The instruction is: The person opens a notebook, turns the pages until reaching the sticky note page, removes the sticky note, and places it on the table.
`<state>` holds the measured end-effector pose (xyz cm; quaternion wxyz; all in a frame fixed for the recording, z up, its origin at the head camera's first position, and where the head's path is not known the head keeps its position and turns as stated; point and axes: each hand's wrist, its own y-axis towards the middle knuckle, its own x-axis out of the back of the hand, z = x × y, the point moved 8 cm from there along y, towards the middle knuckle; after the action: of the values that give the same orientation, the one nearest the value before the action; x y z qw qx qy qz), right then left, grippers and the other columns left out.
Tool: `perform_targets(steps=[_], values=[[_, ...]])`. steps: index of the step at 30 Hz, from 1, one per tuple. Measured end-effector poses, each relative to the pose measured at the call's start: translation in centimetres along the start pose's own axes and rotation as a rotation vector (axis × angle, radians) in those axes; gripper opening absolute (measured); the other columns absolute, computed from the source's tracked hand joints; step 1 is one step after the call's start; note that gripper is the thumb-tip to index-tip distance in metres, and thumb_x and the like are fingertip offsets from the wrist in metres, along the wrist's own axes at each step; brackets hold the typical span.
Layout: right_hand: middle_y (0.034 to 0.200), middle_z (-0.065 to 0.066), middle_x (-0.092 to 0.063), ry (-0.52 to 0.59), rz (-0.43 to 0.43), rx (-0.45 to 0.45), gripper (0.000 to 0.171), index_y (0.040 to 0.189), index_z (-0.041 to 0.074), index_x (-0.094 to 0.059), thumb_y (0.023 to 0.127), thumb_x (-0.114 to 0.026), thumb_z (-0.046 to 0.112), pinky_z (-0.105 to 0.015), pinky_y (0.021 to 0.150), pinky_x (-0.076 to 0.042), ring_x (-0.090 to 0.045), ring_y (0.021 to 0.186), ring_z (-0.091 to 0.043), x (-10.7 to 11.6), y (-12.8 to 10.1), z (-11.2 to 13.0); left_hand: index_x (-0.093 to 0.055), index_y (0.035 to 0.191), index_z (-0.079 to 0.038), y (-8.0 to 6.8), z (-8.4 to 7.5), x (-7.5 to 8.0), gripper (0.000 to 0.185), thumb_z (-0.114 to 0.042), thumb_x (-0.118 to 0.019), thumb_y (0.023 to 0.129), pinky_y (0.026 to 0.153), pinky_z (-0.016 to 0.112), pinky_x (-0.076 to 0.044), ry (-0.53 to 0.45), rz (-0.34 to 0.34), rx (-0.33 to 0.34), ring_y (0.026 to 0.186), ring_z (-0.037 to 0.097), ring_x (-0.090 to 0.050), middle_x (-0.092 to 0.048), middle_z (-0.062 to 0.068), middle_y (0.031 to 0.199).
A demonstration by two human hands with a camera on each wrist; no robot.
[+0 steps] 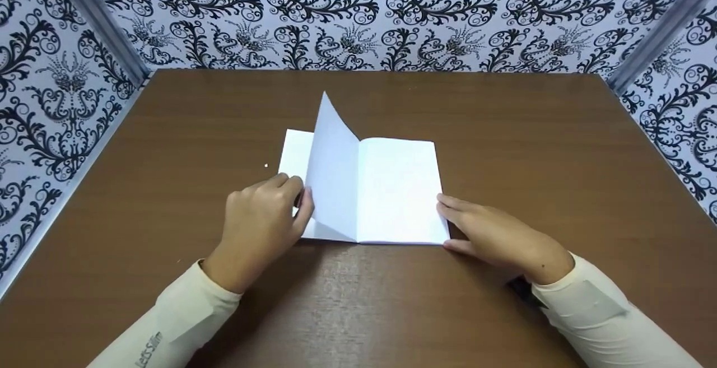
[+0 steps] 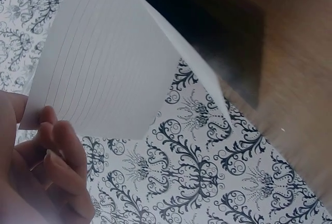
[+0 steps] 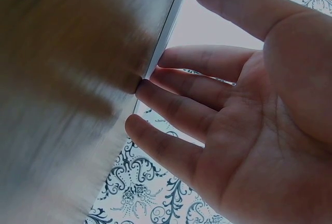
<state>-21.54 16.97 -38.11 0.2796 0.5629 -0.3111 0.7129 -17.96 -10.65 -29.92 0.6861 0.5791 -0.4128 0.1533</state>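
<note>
A notebook [image 1: 399, 191] with white pages lies spread on the brown table. One page [image 1: 335, 172] stands raised, curving up from the spine over the left half. My left hand [image 1: 263, 211] pinches the lower part of that page's outer edge between thumb and fingers. Faint ruled lines show on the page [image 2: 104, 58] in the left wrist view. At the notebook's right edge, near its lower corner, rests my right hand [image 1: 493, 233], its fingers [image 3: 176, 107] extended and fingertips right at the page edge.
The wooden table [image 1: 358, 301] reaches back to a wall [image 1: 358, 15] papered in black and white scrolls. Grey strips [image 1: 101, 26] run up the wall corners. A tiny white speck [image 1: 266, 165] lies left of the notebook. Long pale sleeves [image 1: 185, 312] cover both arms.
</note>
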Motion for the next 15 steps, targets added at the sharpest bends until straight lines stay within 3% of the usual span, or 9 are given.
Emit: perform_targets(steps=[15], values=[[0.152, -0.025, -0.044, 0.006, -0.019, 0.007, 0.064, 0.144, -0.008, -0.046, 0.094, -0.069, 0.025, -0.052, 0.108, -0.043, -0.049, 0.137, -0.039, 0.1, -0.1, 0.0, -0.048, 0.059, -0.013, -1.4, 2.0, -0.6, 0.030, -0.015, -0.066, 0.082, 0.037, 0.031, -0.022, 0.044, 0.056, 0.040, 0.042, 0.014, -0.030, -0.046, -0.001, 0.056]])
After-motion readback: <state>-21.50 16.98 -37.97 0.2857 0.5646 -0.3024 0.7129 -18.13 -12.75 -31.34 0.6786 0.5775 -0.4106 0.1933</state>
